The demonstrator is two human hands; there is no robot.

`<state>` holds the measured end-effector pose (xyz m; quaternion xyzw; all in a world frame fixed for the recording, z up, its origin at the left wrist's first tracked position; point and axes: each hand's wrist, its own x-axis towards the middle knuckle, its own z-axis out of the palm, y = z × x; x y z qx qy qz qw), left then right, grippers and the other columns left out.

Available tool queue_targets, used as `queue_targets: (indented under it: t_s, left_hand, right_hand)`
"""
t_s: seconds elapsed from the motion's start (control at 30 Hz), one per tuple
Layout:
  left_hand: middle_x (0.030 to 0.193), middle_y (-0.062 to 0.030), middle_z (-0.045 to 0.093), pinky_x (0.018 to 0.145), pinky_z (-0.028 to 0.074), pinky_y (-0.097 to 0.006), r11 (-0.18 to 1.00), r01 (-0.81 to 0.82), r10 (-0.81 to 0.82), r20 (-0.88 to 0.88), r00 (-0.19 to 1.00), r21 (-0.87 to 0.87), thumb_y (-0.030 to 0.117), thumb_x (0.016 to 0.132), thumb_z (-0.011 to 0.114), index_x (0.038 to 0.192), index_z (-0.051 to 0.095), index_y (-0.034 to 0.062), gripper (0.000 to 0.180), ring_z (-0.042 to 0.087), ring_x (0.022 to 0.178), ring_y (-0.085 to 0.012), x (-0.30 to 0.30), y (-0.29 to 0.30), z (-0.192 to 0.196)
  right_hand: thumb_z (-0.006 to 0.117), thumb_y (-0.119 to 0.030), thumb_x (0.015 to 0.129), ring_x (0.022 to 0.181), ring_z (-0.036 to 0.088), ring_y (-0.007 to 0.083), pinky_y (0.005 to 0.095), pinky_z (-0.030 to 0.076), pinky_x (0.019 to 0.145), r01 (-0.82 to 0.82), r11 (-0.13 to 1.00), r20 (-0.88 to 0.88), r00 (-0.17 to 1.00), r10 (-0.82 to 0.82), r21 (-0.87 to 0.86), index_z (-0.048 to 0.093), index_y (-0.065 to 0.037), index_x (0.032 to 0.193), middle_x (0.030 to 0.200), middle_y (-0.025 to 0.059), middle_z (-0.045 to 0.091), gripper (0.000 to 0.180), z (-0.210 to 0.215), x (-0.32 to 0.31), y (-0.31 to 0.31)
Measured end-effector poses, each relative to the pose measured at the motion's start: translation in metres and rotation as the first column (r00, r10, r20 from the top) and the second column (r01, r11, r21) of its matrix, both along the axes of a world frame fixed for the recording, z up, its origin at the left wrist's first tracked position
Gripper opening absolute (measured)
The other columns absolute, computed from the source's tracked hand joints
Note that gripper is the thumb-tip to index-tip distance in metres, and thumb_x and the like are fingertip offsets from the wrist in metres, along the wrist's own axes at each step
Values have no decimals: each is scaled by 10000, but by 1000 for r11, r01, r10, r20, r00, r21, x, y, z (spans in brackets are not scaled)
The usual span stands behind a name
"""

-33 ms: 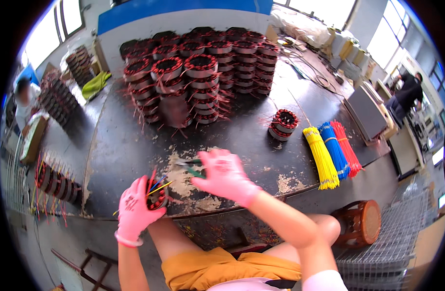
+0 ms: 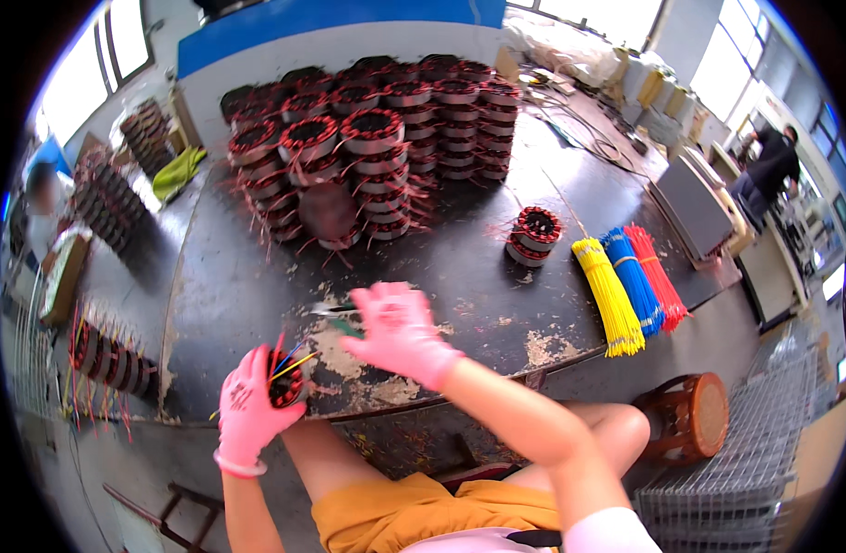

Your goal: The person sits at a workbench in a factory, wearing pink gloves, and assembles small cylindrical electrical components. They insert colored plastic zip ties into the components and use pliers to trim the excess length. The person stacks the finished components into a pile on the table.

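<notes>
My left hand (image 2: 253, 405), in a pink glove, is wrapped round a motor stator (image 2: 288, 391) at the table's near edge. Blue and yellow wires (image 2: 299, 363) stick up out of its red-and-black windings, and the glove covers much of its side. To the right, my gloved right hand (image 2: 400, 330) is closed on green-handled pliers (image 2: 345, 325). Their metal jaws point left, above the tabletop and apart from the wires. Whether the jaws are apart is too blurred to tell.
Tall stacks of stators (image 2: 377, 175) fill the table's far side. A short stator stack (image 2: 535, 236) stands right of centre, beside yellow (image 2: 609, 300), blue (image 2: 633, 281) and red (image 2: 657, 269) wire bundles. Wired stators (image 2: 114, 359) lie at left. A wooden stool (image 2: 695, 419) is at right.
My right hand has moved left with the pliers, closer to the stator's wires. The left hand and stator sit slightly lower and further left in view, and the whole view has shifted a little.
</notes>
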<state>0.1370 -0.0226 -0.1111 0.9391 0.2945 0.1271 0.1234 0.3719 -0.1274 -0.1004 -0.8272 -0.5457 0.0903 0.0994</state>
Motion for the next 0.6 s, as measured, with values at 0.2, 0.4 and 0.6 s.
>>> queue_targets:
  t_s: [0.2,0.4,0.6]
  left_hand:
    - [1423,-207,506,1061,435,-479,988,-140,136,-69,988,-64,278,589,889,1475,406,-8,1049,540,1244,-415,-52,29,-8]
    - [1416,-205,509,1027,472,-465,987,-137,141,33,990,-85,286,559,928,1469,403,-18,1094,555,1235,-408,-45,22,-24]
    - [1280,-192,582,958,510,-449,985,-175,174,80,982,8,330,563,931,1409,466,-18,1026,613,1140,-381,-41,21,-20]
  right_hand:
    - [648,-487,918,1372,462,392,508,307,1181,-198,767,82,979,187,610,521,-19,1405,1426,240,525,687,-78,0,26]
    - [574,-468,962,1473,374,365,514,232,1246,-545,807,-35,823,566,229,426,-56,1519,1587,197,402,708,-37,50,-157]
    - [658,-378,875,1341,479,419,506,343,1156,-495,815,58,863,502,301,545,0,1341,1433,247,525,610,-45,135,-94]
